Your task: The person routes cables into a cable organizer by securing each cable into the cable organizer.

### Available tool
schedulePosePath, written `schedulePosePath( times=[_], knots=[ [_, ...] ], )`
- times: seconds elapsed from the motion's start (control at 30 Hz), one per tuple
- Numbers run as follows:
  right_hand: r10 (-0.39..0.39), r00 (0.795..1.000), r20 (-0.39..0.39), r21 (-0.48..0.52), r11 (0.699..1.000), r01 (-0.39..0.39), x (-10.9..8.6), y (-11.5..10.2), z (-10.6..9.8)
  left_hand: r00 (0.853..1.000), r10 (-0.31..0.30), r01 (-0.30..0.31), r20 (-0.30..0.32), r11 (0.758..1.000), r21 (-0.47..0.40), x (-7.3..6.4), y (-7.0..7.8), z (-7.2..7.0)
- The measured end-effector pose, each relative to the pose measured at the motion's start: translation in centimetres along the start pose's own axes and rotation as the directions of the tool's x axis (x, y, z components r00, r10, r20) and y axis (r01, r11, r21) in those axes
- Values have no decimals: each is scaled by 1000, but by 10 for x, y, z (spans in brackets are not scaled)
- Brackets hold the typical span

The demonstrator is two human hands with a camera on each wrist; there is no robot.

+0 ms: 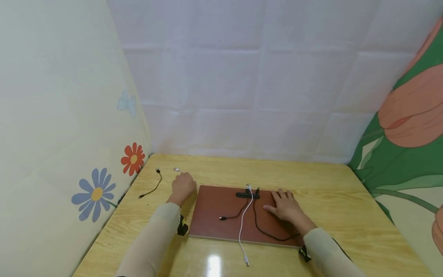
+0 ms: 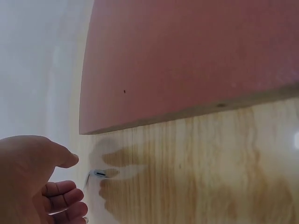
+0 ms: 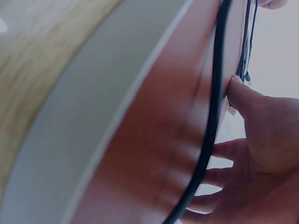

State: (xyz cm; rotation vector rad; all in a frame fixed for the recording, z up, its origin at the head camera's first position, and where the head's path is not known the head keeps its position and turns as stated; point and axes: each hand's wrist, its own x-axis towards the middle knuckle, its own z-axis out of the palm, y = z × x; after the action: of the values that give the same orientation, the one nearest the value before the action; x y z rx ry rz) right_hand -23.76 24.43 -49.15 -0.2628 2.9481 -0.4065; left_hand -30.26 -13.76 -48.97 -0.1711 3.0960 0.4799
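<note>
My left hand (image 1: pixel 183 186) hovers left of a brown board (image 1: pixel 214 211), beside a white USB cable whose plug (image 1: pixel 178 169) shows beyond the knuckles. In the left wrist view its thumb and bent fingers stand apart, with the white plug (image 2: pixel 99 173) past them. My right hand (image 1: pixel 285 206) rests, fingers spread, on the board's right part. Left of it lies a black USB hub (image 1: pixel 247 195) with cables at it: a white cable (image 1: pixel 241 231) hanging past the front edge, a short black cable (image 1: pixel 235 216), and a longer black cable (image 1: pixel 266 233) running toward the right wrist.
A separate short black cable (image 1: pixel 157 187) lies on the wooden table (image 1: pixel 322 184) at the far left. A white cloth (image 1: pixel 259 84) hangs behind the table. Printed flower panels (image 1: pixel 415 111) stand at both sides.
</note>
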Motion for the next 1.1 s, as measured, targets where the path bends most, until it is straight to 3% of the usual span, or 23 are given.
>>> schedulePosePath(
  times=[0.37, 0.67, 0.8, 1.0, 1.1],
  knots=[
    [1, 1000, -5, -3, 1000, -1, -2, 0, 1, 996, -82, 83, 22, 994, -66, 1, -12, 6],
    [10, 1000, -2, 4, 1000, -10, -5, -3, -2, 994, -82, 84, 71, 996, -27, -5, -12, -2],
    [7, 1000, 2, 1, 1000, -7, -6, -4, -2, 996, -61, 64, 66, 997, -41, -6, -13, -5],
    [6, 1000, -2, 0, 1000, -6, -6, -4, -3, 1000, 29, -28, 13, 996, -83, -3, -18, -12],
    [8, 1000, -1, -2, 1000, -8, -6, -4, -3, 999, 32, -31, 6, 989, -143, -1, -24, -15]
  ],
)
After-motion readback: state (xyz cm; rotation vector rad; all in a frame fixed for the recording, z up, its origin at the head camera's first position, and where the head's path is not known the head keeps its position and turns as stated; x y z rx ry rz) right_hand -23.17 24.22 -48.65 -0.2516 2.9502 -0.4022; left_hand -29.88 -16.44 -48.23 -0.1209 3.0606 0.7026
